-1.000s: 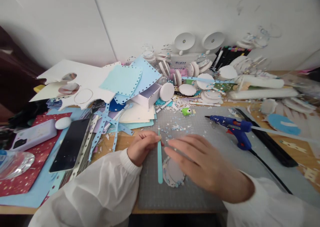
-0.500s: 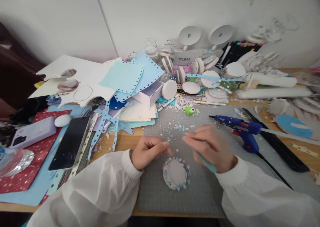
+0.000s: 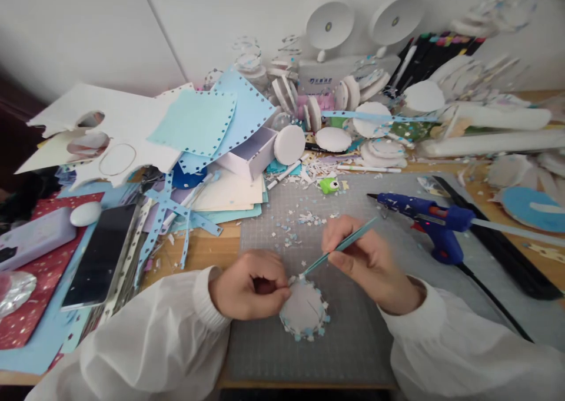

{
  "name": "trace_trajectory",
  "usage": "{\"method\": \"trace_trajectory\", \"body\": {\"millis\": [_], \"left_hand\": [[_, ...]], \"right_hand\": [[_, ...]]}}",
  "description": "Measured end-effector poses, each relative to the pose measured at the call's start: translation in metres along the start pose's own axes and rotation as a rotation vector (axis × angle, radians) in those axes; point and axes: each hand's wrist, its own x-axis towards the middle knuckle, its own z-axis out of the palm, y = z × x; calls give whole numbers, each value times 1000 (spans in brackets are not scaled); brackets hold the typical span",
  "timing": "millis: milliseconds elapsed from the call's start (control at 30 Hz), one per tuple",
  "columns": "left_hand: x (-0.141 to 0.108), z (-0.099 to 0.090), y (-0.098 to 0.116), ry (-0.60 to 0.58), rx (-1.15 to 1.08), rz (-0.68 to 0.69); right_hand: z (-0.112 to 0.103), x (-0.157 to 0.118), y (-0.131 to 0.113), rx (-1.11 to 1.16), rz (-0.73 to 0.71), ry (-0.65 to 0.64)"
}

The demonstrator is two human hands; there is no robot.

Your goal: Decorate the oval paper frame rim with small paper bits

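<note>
Teal tweezers (image 3: 348, 240) are pinched in my right hand (image 3: 359, 262), their tips pointing down-left at the upper rim of a round white disc (image 3: 304, 310). Small blue and white paper stars ring the disc's edge. My left hand (image 3: 253, 286) is closed, its fingertips at the disc's upper left rim; whether something tiny lies in that pinch I cannot make out. The disc rests on a grey cutting mat (image 3: 353, 354). Loose paper stars (image 3: 309, 218) lie scattered beyond my hands.
A blue hot glue gun (image 3: 424, 212) lies to the right, beside a black bar (image 3: 503, 242). Behind stand a green punch (image 3: 329, 185), an open lilac box (image 3: 251, 153) and punched blue sheets (image 3: 238, 118). A phone (image 3: 99, 254) is on the left.
My right hand has turned the tweezers, bringing their tips down to the disc's rim. My left hand has moved onto the disc's left edge. The whole view has shifted slightly.
</note>
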Motion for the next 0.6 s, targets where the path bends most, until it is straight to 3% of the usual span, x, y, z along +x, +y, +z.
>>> {"method": "trace_trajectory", "body": {"millis": [133, 600], "left_hand": [[0, -2, 1, -28, 7, -14], [-2, -2, 0, -31, -4, -24]], "right_hand": [[4, -1, -2, 26, 47, -53], [3, -2, 0, 2, 101, -59]]}}
